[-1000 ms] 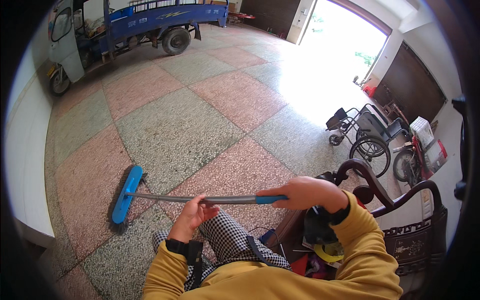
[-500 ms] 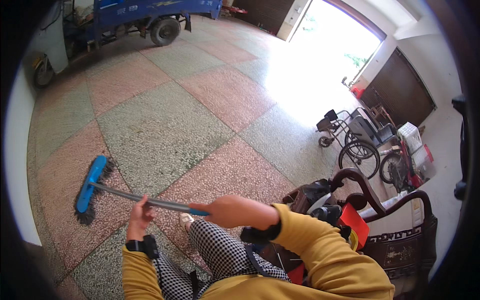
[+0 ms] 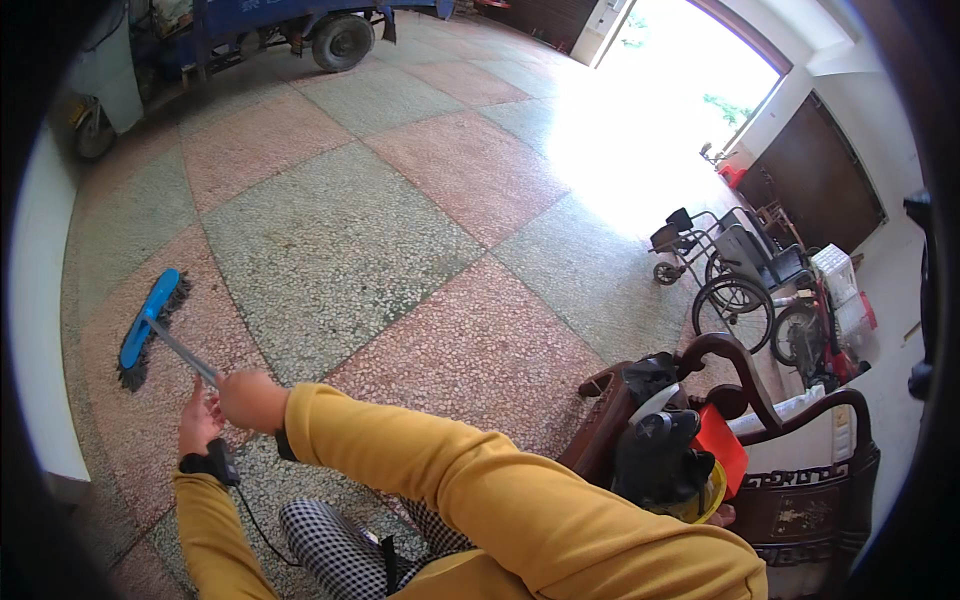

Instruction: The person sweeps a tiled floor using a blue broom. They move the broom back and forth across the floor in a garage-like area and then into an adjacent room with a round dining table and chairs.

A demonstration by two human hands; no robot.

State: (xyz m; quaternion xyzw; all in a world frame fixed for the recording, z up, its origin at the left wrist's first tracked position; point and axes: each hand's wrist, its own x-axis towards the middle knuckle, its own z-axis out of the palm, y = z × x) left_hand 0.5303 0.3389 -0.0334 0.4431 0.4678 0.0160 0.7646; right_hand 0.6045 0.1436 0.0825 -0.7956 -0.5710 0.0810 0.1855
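A push broom with a blue head (image 3: 150, 318) and dark bristles stands on the pink floor tiles at the left. Its grey handle (image 3: 182, 352) runs from the head back toward me. My right hand (image 3: 252, 400) is wrapped round the handle, with the arm stretched across my body to the left. Just beside it, my left hand (image 3: 201, 418) holds the handle loosely, its fingers partly hidden behind the right hand. The rest of the handle is hidden by my hands and right arm.
A white wall (image 3: 48, 330) runs close to the broom on the left. At right stand a carved wooden chair (image 3: 815, 510) holding black bags (image 3: 655, 455), a wheelchair (image 3: 735, 290) and a red motorbike (image 3: 815, 345). A blue cargo vehicle (image 3: 270, 25) is parked at the far left.
My right hand has swung left and forward, closing up to my left hand. The broom head has shifted slightly left and away. My view has turned a little.
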